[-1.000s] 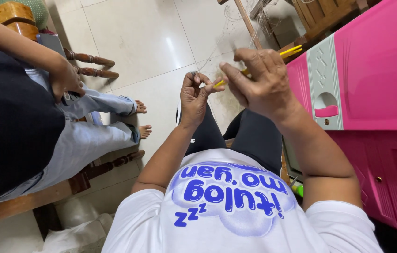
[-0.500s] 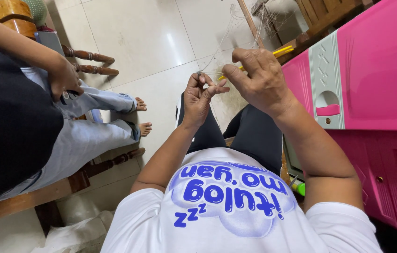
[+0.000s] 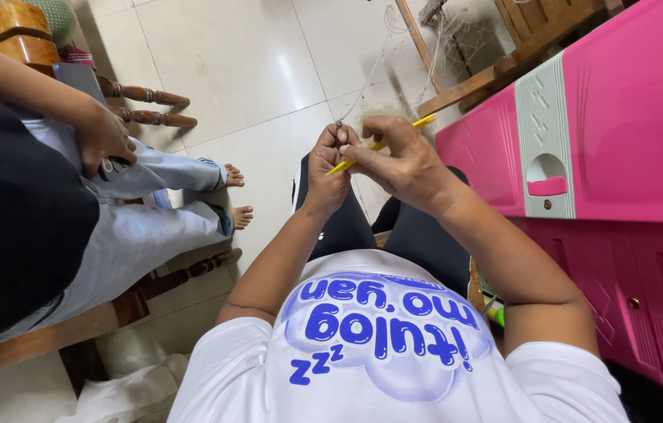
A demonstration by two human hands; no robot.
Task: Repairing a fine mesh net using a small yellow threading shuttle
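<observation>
No package, label, sign or screen shows clearly around the hands. The only lettering is a blue print with a pale blue cloud shape on the white shirt (image 3: pixel 382 329), below the two hands and nearer to the camera. I leave its words out.

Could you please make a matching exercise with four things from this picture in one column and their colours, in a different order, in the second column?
Things:
1. stick between the left hand and right hand
2. cabinet
3. shirt
4. floor

Colours:
A. pink
B. pale cream
C. yellow
D. white with a blue print

Pairs: 1-C, 2-A, 3-D, 4-B
</observation>
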